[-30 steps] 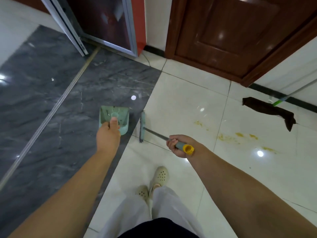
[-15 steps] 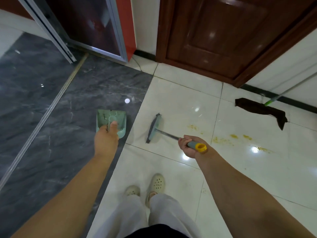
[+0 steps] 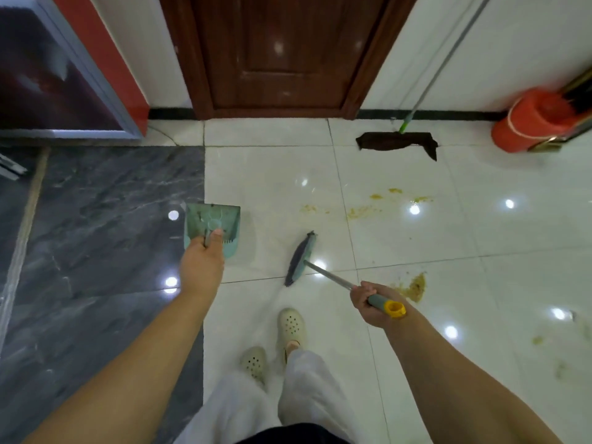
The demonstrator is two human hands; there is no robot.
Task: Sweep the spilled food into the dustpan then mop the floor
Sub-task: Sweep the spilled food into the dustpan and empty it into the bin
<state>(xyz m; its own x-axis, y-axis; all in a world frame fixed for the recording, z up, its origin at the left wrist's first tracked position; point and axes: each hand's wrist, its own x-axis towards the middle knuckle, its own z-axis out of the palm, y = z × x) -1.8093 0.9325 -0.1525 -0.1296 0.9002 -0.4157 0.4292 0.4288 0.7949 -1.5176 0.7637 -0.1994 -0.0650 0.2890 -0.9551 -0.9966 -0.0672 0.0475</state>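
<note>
My left hand [image 3: 202, 264] grips the handle of a pale green dustpan [image 3: 212, 223], held low over the edge between dark and white tiles. My right hand [image 3: 371, 302] holds the grey, yellow-capped handle of a small broom [image 3: 301, 258], whose bristle head rests on the white floor between my hands. Yellow spilled food [image 3: 412, 286] lies just right of my right hand, with thinner smears [image 3: 362, 211] farther ahead and small bits [image 3: 537, 340] at the right. A mop with a dark cloth head [image 3: 397, 143] leans against the far wall.
A brown wooden door [image 3: 275, 52] stands straight ahead. An orange bucket [image 3: 538, 120] sits at the far right by the wall. A glass-framed panel [image 3: 64, 78] is at the far left beside dark marble tiles [image 3: 96, 219]. My feet in pale clogs [image 3: 290, 326] stand below.
The view has turned right, bringing the door centre and the bucket and a bigger spill into sight. The broom head has swung right, away from the dustpan.
</note>
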